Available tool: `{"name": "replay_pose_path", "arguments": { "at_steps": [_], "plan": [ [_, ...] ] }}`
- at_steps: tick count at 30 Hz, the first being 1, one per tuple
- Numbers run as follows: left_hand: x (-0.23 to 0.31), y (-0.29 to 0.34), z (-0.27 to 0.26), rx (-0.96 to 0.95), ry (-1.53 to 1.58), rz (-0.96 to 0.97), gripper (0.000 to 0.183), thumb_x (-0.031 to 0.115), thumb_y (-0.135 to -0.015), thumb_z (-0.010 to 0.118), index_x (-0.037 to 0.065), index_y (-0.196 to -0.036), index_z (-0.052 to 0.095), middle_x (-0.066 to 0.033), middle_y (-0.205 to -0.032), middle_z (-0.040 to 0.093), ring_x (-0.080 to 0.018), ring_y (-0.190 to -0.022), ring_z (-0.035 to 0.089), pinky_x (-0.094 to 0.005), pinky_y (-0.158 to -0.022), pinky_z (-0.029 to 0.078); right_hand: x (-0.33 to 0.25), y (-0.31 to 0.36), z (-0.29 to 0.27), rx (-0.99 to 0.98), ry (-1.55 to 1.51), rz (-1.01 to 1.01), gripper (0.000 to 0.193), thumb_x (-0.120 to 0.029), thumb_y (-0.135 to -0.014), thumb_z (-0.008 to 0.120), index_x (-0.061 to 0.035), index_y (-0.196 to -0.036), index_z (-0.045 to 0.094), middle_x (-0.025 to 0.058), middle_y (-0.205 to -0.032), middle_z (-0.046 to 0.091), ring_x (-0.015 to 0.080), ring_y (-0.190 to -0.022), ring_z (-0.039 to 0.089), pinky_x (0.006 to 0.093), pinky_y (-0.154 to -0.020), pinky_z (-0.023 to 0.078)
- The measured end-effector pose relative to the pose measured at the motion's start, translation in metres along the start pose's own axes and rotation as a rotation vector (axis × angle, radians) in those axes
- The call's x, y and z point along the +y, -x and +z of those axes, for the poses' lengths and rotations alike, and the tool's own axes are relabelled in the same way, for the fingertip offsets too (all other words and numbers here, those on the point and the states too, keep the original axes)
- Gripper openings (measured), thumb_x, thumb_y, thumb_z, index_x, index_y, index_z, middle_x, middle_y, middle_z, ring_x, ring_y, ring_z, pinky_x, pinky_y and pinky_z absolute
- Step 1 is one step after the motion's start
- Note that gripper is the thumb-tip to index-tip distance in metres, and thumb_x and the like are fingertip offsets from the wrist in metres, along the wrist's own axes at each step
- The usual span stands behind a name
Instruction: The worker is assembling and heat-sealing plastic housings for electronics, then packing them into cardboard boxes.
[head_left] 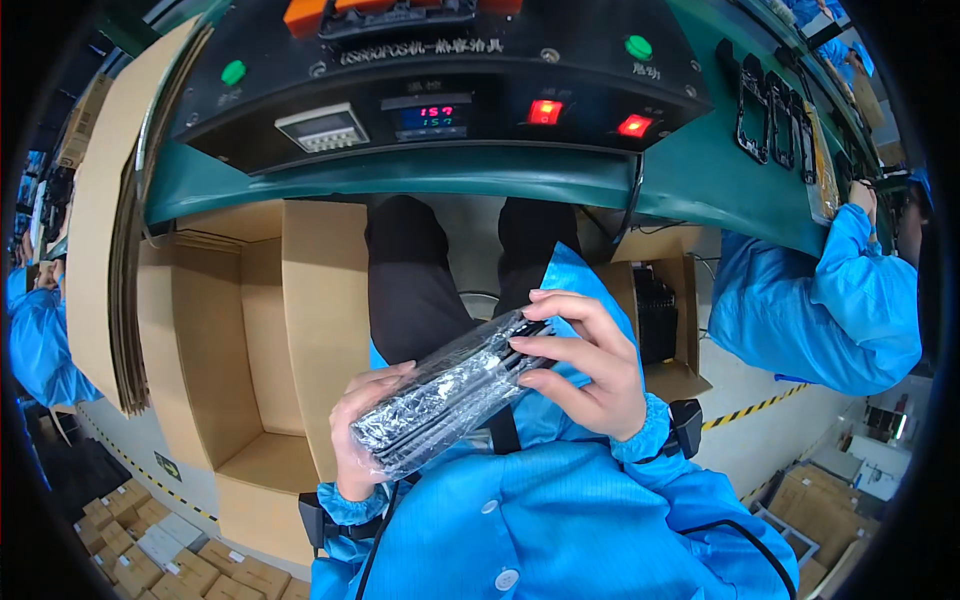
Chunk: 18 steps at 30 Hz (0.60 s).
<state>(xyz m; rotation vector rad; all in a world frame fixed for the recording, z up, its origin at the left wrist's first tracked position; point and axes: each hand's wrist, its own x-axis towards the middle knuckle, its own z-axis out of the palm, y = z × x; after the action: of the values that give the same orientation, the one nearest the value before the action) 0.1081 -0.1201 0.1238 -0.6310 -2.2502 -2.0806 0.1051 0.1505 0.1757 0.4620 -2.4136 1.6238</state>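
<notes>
A clear plastic bag (430, 405) holding a stack of flat black parts is tilted above my lap, its upper end to the right. My left hand (352, 432) wraps round the lower left end, the thumb along the side. Three fingers of my right hand (600, 375) press on the upper right end, where dark edges of the parts show. Glare on the wrinkled film hides the exact shape of the parts. Part of the left fingers is behind the bag.
An open cardboard box (270, 360) stands at my left, beside stacked cardboard sheets (105, 230). Ahead, a black machine (440, 110) with lit red switches sits on the green bench (690, 190). Black frames (752, 105) lie on the right, near a co-worker's blue sleeve (850, 260). Another box (685, 375) holds black parts.
</notes>
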Motion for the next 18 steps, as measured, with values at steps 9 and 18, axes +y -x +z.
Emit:
{"name": "replay_pose_path", "arguments": {
  "at_steps": [9,18],
  "plan": [
    [0.0,0.005,-0.001,0.085,-0.181,0.04,0.044,0.019,-0.081,0.074,-0.003,-0.114,0.054,-0.0289,-0.107,0.066,-0.0402,-0.099,0.067,-0.0463,-0.087,0.054,-0.006,-0.006,0.011,-0.006,0.141,-0.012,0.033,-0.01,-0.067,0.084,-0.0045,-0.098,0.073,0.0107,-0.105,0.062,0.0278,-0.101,0.06,0.037,-0.085,0.05],
    [0.006,-0.003,-0.002,0.054,-0.505,0.228,0.042,0.018,-0.077,0.074,0.0,-0.111,0.057,-0.0209,-0.109,0.068,-0.0399,-0.096,0.068,-0.044,-0.082,0.055,-0.002,-0.009,0.018,-0.031,0.026,0.243,0.022,-0.01,-0.076,0.08,-0.0052,-0.091,0.066,0.0089,-0.111,0.052,0.0272,-0.105,0.053,0.0345,-0.091,0.045]
  ]
}}
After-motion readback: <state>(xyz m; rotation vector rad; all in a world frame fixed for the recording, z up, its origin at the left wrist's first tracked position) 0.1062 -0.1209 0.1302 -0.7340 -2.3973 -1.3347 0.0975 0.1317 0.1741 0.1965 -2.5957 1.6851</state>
